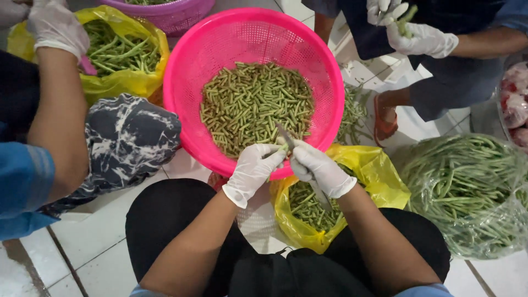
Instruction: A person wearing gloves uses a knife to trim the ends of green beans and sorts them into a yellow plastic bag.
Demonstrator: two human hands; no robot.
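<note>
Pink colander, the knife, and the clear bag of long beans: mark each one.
Pink colander (324, 66): head view, on the bare right inner wall.
Knife (285, 136): head view, on the blade above the gloved hands.
Clear bag of long beans (467, 192): head view, on the middle of the bag's plastic.

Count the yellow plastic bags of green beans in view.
2. One yellow bag sits under the person's right hand, beside the pink basket; the other yellow bag lies upper left. More may be out of frame.

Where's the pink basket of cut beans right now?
The pink basket sits centre-top in the head view, just beyond the gloved left hand and right hand, beside a yellow bag.
</note>
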